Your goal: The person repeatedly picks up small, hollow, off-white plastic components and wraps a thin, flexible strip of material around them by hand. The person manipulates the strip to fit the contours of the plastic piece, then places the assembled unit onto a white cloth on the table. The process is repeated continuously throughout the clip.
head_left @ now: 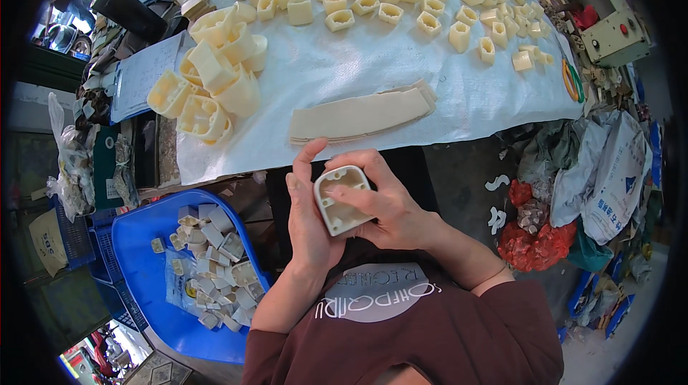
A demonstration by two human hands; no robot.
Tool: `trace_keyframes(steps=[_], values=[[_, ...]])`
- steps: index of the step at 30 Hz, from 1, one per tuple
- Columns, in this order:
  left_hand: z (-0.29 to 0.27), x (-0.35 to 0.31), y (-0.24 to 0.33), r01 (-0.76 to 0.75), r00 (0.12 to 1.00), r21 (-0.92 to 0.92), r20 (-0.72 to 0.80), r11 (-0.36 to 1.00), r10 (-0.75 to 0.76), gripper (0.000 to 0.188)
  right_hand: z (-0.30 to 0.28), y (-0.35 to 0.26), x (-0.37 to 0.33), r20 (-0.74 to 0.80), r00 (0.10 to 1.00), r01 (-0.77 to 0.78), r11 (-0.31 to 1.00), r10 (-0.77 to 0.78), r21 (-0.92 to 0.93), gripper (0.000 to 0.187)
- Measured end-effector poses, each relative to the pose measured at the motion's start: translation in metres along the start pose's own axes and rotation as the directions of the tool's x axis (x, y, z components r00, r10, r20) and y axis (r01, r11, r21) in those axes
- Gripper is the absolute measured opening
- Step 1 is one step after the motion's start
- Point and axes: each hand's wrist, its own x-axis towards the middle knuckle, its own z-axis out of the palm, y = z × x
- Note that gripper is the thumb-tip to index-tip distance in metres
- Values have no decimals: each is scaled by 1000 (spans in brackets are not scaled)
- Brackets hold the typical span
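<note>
Cream hollow plastic housing with rounded corners [341, 216] sat at frame centre, left hand [309, 219] cupped round its left side, right hand [393, 203] gripping it, thumb inside the cavity. Above: table under a wrinkled, shiny white sheet [344, 66], carrying stacked matte beige curved strips [362, 115], pale-yellow hollow blocks [390, 13], larger yellow housings [213, 69] upper left. Lower left: smooth blue plastic tub [135, 259]. Right: crumpled white plastic bag [616, 177].

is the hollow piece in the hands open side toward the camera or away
Toward the camera: the cream piece shows its rim and hollow inside, with the right hand's thumb over the opening
</note>
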Motion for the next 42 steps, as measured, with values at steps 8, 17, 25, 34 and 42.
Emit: trace_keyframes(steps=[8, 17, 25, 34, 42], values=[[-3, 2, 5, 41, 999, -74, 4, 996, -40, 66, -25, -26, 17, 26, 999, -33, 992, 36, -121, 77], [0, -9, 5, -376, 908, 317, 315, 871, 278, 74, -29, -22, 20, -155, 881, -416, 888, 446, 195, 65], [-3, 1, -8, -272, 944, 210, 246, 939, 219, 58, -11, -22, 10, -58, 922, -364, 910, 382, 200, 60], [8, -3, -7, -143, 940, -288, 260, 947, 221, 57, -5, -11, 6, -51, 939, -275, 830, 340, 485, 51], [4, 0, -14, -176, 980, -14, 94, 984, 176, 53, 10, -7, -3, -189, 967, -148, 981, 169, 124, 46]])
